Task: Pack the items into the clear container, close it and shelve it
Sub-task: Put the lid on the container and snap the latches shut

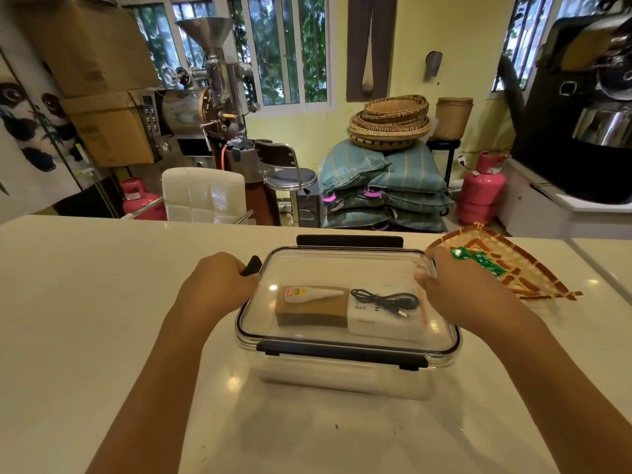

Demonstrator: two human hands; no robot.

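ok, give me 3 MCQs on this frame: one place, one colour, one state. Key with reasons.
1. Where does the black USB cable lie?
A. on the white box
B. on the counter
C. on the woven tray

2. Colour of the container's latches?
A. red
B. black
C. white

3. The lid is:
A. leaning on the wall
B. on the clear container
C. on the chair

Key: 1 A, the cable rests on the white box inside; 2 B, front latch is black; 3 B, it covers the clear container with left hand and right hand at its ends.
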